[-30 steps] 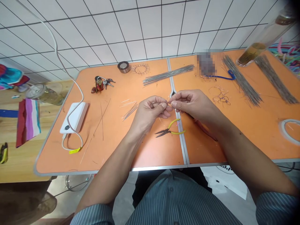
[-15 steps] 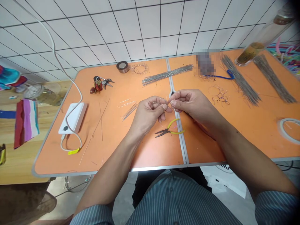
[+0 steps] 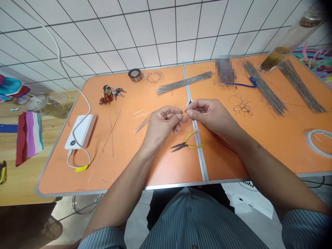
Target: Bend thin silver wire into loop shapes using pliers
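Above the middle of the orange table, my left hand point(image 3: 164, 123) pinches a thin wire point(image 3: 177, 109) bent into a loop. Close by on the right, my right hand point(image 3: 204, 112) has thumb and forefinger pressed together at the wire's end; the wire is so fine there that its exact path is hard to see. Just below both hands lie pliers point(image 3: 184, 143) with yellow handles, jaws pointing left. Short straight wires point(image 3: 142, 123) rest beside my left wrist. Tangled wire loops point(image 3: 242, 106) lie to the right of my right hand.
Bundles of straight wire point(image 3: 184, 83) lie farther back and right. A roll of tape point(image 3: 135, 74), keys point(image 3: 114, 92) and a white power bank point(image 3: 81, 131) with a cable occupy the left. A glass bottle point(image 3: 276, 57) stands at the back right. The table point(image 3: 160, 173) has a metal-edged seam.
My hands have drawn slightly apart, and the loop in my left hand shows more clearly. The view has shifted a little; the things on the table stay put.
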Available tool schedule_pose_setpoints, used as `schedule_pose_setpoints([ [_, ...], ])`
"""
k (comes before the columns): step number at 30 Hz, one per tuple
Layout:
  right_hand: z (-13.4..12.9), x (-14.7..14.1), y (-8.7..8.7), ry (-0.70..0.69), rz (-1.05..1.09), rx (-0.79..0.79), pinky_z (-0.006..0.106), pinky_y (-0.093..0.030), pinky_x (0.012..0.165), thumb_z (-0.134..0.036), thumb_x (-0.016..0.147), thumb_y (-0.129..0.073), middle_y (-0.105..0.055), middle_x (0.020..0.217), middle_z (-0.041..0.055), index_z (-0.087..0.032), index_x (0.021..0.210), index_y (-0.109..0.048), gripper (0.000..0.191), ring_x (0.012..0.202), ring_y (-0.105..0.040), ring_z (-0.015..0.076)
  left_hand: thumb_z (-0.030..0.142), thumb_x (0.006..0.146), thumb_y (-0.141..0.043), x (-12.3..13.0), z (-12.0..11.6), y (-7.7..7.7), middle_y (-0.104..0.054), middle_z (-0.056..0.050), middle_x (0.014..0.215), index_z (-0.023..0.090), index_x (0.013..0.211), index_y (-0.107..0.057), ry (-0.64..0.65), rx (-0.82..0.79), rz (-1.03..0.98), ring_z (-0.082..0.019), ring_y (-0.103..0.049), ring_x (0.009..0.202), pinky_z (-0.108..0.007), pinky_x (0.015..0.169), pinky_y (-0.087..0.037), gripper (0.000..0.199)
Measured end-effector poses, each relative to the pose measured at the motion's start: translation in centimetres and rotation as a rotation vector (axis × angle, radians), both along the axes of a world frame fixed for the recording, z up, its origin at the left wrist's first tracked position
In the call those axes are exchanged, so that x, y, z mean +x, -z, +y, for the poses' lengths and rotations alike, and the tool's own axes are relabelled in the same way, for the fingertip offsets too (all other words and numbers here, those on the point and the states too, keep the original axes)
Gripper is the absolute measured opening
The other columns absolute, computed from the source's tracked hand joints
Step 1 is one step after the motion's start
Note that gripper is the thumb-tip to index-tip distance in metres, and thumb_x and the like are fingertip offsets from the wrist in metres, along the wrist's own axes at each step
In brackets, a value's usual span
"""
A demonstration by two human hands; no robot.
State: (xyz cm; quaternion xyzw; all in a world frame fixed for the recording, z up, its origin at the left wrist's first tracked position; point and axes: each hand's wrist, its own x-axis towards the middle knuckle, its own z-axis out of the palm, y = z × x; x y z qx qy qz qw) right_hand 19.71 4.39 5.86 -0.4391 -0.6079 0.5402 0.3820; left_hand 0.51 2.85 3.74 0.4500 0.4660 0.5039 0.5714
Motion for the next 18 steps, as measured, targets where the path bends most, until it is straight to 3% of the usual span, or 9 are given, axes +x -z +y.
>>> schedule_pose_setpoints([
  [5,0.2,0.5,-0.8,0.059,-0.124,0.110,0.034,-0.052,0.079,-0.037,0.100,-0.071,-0.077,0.092,0.0054,-0.020,0.099,-0.079,0.019,0.084,-0.068,0.0192,0.025,0.074,-0.086,-0.3,0.3,-0.3,-0.080,-0.006,0.072,0.015,0.086,-0.073,-0.029,-0.013,-0.020,-0.009,-0.061,0.048,-0.020,0.045,-0.045,0.020],
  [9,0.0,2.0,-0.4,0.043,-0.493,0.337,0.037,-0.048,0.076,-0.028,0.101,-0.065,-0.078,0.091,0.0053,-0.021,0.101,-0.080,0.017,0.083,-0.068,0.0225,0.025,0.074,-0.086,-1.2,0.8,-0.4,-0.080,-0.005,0.074,0.016,0.086,-0.074,-0.105,0.027,-0.056,-0.009,-0.062,0.049,-0.020,0.047,-0.045,0.019],
  [11,-0.7,2.5,0.4,-0.096,-0.720,0.472,0.038,-0.047,0.079,-0.024,0.101,-0.065,-0.080,0.105,0.0080,-0.021,0.109,-0.080,0.018,0.095,-0.070,0.0260,0.024,0.074,-0.086,-1.8,1.0,-0.6,-0.080,-0.004,0.074,0.016,0.086,-0.074,-0.133,0.038,-0.069,-0.009,-0.063,0.050,-0.020,0.047,-0.045,0.018],
  [14,-2.1,2.6,1.9,-0.421,-0.934,0.675,0.040,-0.046,0.084,-0.025,0.094,-0.078,-0.076,0.127,0.0160,-0.017,0.128,-0.075,0.034,0.112,-0.068,0.0317,0.023,0.075,-0.085,-2.3,1.1,-0.8,-0.080,-0.004,0.075,0.016,0.086,-0.074,-0.133,0.046,-0.103,-0.008,-0.063,0.050,-0.020,0.047,-0.045,0.018],
  [16,-2.9,2.5,2.7,-0.513,-1.047,0.754,0.041,-0.044,0.085,-0.031,0.094,-0.081,-0.073,0.128,0.0173,-0.016,0.124,-0.074,0.034,0.109,-0.067,0.0321,0.023,0.075,-0.085,-2.4,1.2,-1.0,-0.081,-0.005,0.076,0.015,0.087,-0.073,-0.124,0.053,-0.133,-0.008,-0.063,0.049,-0.020,0.047,-0.046,0.019],
  [18,-3.4,2.3,3.2,-0.544,-1.125,0.823,0.040,-0.041,0.083,-0.033,0.098,-0.076,-0.073,0.117,0.0148,-0.016,0.108,-0.073,0.020,0.099,-0.066,0.0292,0.023,0.075,-0.085,-2.5,1.2,-1.1,-0.081,-0.005,0.075,0.015,0.086,-0.073,-0.121,0.058,-0.151,-0.008,-0.062,0.048,-0.019,0.046,-0.045,0.019],
])
